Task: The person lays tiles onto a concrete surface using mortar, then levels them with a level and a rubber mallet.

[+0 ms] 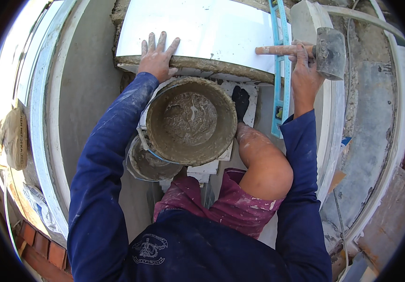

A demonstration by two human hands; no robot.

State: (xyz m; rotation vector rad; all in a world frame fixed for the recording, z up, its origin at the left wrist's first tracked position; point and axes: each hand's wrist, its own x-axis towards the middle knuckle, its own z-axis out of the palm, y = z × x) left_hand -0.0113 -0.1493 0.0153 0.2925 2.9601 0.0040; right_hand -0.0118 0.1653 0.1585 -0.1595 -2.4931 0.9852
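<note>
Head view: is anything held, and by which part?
The right hand holds the mallet by its handle, near the head; the left hand holds nothing.

The large, round, mortar-caked bucket [225, 117] hides part of the small, round, grey bucket [137, 164] below-left of it; I cannot see my left foot. Above it, my view's upper edge cuts off the flat white slab [202, 33] and, above-right, the long light-blue spirit level [276, 75]. Also above-right, some fingers of my right hand [308, 77] are hidden at the brown-handled, grey-headed mallet [330, 53].
</note>
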